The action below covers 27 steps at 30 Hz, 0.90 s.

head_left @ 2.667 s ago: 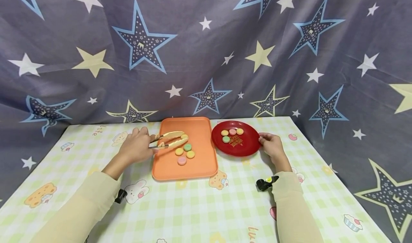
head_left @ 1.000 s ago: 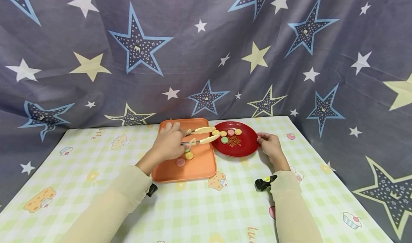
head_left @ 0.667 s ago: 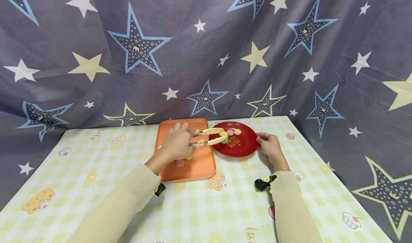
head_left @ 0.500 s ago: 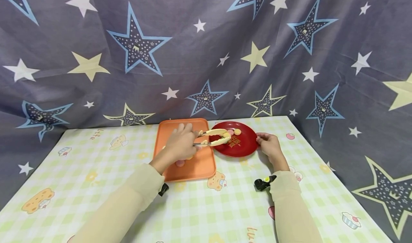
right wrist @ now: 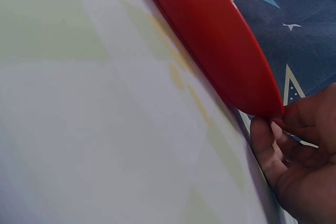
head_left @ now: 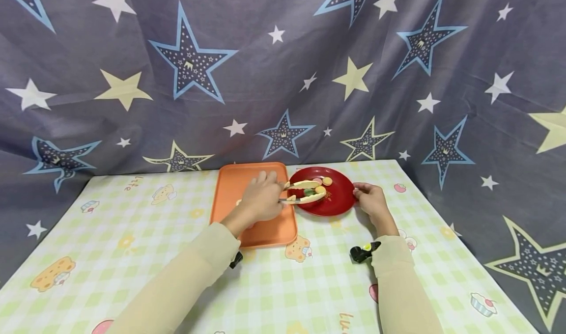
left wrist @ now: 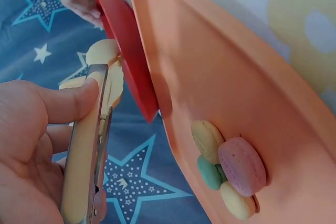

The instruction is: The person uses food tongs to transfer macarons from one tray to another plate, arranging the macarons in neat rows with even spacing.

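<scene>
My left hand (head_left: 262, 197) grips a pair of tongs (left wrist: 79, 156) with cream-coloured tips. These tips reach over the red plate (head_left: 340, 204), with a yellow macaron (head_left: 320, 190) between them; whether they still squeeze it I cannot tell. A green macaron (head_left: 308, 192), a pink macaron (head_left: 317, 180) and another yellow macaron (head_left: 327, 181) lie on the plate. The tongs cover part of that group. My right hand (head_left: 373, 201) pinches the plate's right rim between thumb and fingers, also seen in the right wrist view.
Left of the plate lies an orange tray (head_left: 239, 174), partly under my left arm. In the left wrist view it holds a pink macaron (left wrist: 242, 166), a green macaron (left wrist: 210, 172) and two yellow ones. A checked cloth (head_left: 283, 290) covers the table; a star-patterned curtain (head_left: 247, 78) hangs behind.
My left hand has moved right from the tray's left side, bringing the tongs and a yellow macaron over the plate. The right hand has stayed at the plate's rim.
</scene>
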{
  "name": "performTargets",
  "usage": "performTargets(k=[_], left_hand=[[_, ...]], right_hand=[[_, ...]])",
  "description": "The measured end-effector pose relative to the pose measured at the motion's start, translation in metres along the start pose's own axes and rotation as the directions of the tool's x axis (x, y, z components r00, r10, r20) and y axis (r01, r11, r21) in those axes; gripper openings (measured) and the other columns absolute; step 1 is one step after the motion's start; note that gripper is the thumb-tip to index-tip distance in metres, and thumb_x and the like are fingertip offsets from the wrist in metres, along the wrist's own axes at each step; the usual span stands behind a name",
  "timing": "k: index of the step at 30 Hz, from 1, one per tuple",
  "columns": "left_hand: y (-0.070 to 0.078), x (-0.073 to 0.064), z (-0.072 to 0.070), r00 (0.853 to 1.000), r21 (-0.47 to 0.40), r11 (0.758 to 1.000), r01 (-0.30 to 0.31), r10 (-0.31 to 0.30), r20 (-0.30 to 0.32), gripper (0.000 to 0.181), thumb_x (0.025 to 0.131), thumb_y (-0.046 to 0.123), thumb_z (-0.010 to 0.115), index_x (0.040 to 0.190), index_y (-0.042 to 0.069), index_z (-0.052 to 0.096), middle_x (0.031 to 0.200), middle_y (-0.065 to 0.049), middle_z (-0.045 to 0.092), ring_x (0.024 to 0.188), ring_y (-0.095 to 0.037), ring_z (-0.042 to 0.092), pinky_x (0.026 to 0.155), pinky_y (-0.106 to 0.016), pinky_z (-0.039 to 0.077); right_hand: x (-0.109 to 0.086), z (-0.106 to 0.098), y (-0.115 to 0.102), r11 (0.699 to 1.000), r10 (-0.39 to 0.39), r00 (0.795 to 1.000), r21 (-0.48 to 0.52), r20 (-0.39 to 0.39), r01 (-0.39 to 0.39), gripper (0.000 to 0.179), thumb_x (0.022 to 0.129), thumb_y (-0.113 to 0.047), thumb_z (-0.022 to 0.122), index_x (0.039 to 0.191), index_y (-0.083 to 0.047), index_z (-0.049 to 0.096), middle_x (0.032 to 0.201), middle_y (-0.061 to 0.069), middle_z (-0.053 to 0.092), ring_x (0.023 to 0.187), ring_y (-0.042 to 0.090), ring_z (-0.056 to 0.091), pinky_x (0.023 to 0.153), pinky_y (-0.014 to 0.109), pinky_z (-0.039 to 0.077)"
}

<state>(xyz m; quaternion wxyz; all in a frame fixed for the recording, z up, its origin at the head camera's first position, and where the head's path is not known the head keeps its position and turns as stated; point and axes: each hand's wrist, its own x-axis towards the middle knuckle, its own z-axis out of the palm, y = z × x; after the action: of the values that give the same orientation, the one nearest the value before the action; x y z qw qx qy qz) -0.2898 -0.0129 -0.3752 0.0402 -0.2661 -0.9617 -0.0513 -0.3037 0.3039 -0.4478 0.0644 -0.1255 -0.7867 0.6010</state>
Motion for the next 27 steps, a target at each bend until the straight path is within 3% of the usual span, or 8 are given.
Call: performTargets(k=[12, 27], left_hand=[[0.007, 0.01, 0.002, 1.0, 0.067, 0.998, 0.0, -0.001, 0.01, 0.017, 0.094, 0.032, 0.069, 0.095, 0.015, 0.067, 0.1, -0.002, 0.042, 0.095, -0.024, 0.033, 0.079, -0.037, 0.028], [0.008, 0.016, 0.005, 0.999, 0.074, 0.997, 0.014, -0.016, 0.032, 0.02, 0.092, 0.033, 0.073, 0.086, 0.015, 0.065, 0.099, -0.003, 0.042, 0.095, -0.024, 0.034, 0.078, -0.037, 0.028]], right_hand=[[-0.002, 0.001, -0.001, 1.0, -0.009, 1.0, -0.003, 0.006, 0.009, 0.033, 0.105, -0.002, 0.05, 0.135, 0.01, 0.058, 0.118, 0.022, 0.061, 0.082, 0.013, 0.06, 0.067, 0.021, 0.055], [-0.003, 0.0, -0.001, 1.0, -0.018, 1.0, -0.014, 0.002, 0.018, 0.033, 0.105, -0.003, 0.048, 0.135, 0.009, 0.058, 0.119, 0.022, 0.061, 0.083, 0.012, 0.06, 0.068, 0.02, 0.055]])
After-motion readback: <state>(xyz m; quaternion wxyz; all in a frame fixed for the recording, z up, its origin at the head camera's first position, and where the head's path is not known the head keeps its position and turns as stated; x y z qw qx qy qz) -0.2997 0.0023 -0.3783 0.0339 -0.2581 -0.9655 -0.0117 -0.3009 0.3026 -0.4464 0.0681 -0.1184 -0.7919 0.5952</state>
